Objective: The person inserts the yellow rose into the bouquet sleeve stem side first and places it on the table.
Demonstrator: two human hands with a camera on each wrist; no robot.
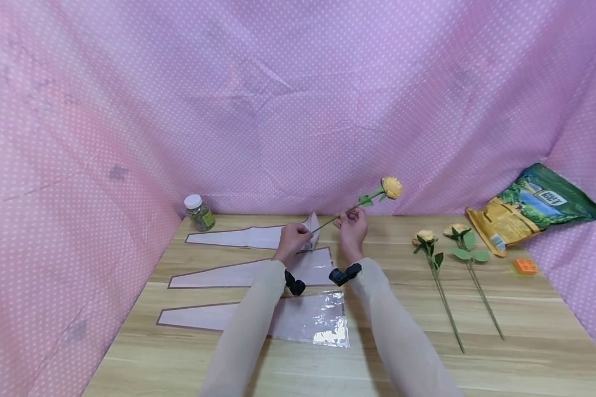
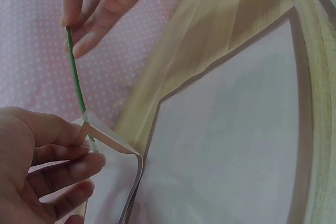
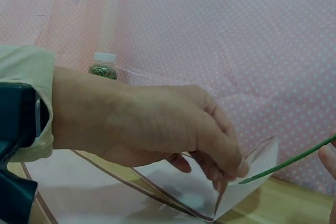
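Observation:
My left hand (image 1: pixel 294 241) pinches the open wide end of a white, brown-edged sleeve (image 1: pixel 265 237), the farthest of three. In the left wrist view, the thumb and fingers of this left hand (image 2: pixel 47 163) hold the sleeve's edge (image 2: pixel 113 142). A yellow rose (image 1: pixel 391 187) tilts up to the right, its stem (image 1: pixel 328 223) pinched by my right hand (image 1: pixel 354 229). The stem's green lower end (image 3: pixel 257 176) meets the sleeve's mouth (image 3: pixel 252 187) beside my left fingertips; how far inside it lies, I cannot tell.
Two more flat sleeves (image 1: pixel 203 279) (image 1: pixel 198 317) lie nearer, partly under my left arm. A lidded jar (image 1: pixel 200 213) stands back left. To the right are two yellow roses (image 1: pixel 442 289) (image 1: pixel 482 289), an orange block (image 1: pixel 525 267) and a green-and-yellow bag (image 1: pixel 536 207).

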